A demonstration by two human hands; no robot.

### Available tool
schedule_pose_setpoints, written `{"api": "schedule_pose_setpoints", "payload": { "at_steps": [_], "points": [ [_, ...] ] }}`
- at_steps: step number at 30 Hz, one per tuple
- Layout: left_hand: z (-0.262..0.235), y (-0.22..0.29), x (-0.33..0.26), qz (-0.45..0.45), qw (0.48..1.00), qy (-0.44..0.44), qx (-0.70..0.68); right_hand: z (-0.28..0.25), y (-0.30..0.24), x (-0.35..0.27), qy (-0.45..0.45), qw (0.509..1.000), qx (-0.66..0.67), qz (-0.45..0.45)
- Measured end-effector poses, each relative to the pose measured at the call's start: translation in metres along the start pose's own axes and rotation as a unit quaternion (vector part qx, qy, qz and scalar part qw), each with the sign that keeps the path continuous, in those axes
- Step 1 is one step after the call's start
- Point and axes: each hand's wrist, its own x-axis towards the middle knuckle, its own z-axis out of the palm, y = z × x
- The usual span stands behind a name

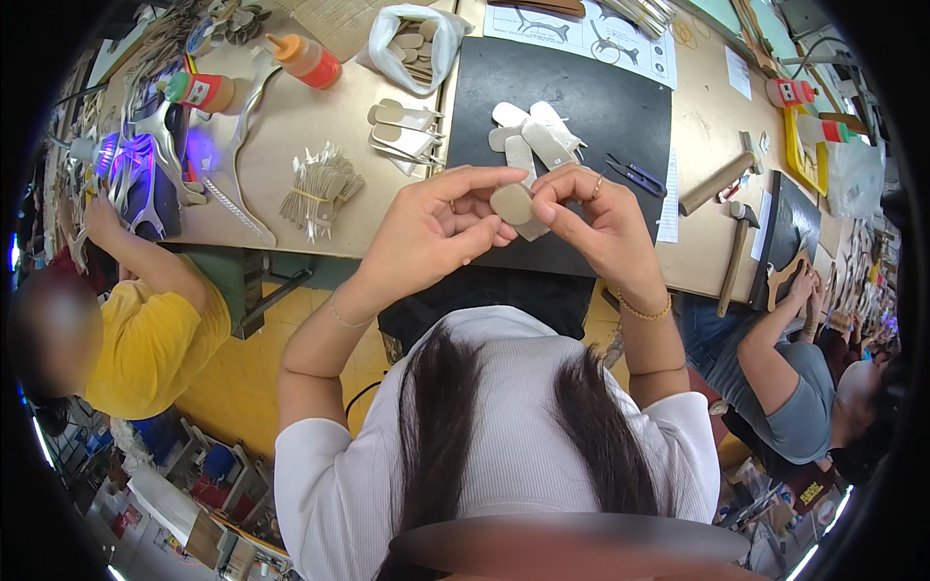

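Several beige pieces [550, 145], snips [636, 175] near right hand [603, 221]

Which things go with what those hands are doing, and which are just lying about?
Probably part of it:
- pale rounded piece between left hand and right hand
- pale pieces on the black mat

Probably just lying about:
- hammer
- orange-topped bottle

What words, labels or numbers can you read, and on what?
None legible:
Drawing sheet: print too small.
Green-capped bottle, left: label too blurred.
Paper strip right of the mat: print too small.
Maroon item, lower right: lettering too blurred.
Held piece: no lettering visible.
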Motion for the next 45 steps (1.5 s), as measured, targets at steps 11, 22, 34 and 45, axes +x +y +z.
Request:
{"api": "schedule_pose_setpoints", "payload": {
  "at_steps": [11, 22, 34, 45],
  "points": [
    [0.001, 0.005, 0.000, -0.009, 1.000, 0.026, 0.007, 0.000, -0.007, 0.001, -0.001, 0.999, -0.033, 0.018],
    [0.002, 0.006, -0.003, -0.001, 0.999, 0.035, 0.033, 0.002, -0.012, 0.003, -0.005, 0.999, -0.035, 0.021],
    [0.003, 0.001, -0.003, 0.021, 0.998, 0.058, 0.004, 0.011, -0.001, 0.001, 0.064, 0.988, 0.140, 0.026],
    [0.003, -0.001, -0.002, 0.029, 0.997, 0.068, -0.030, 0.018, 0.003, 0.002, 0.031, 0.985, 0.163, 0.051]
  ]
}}
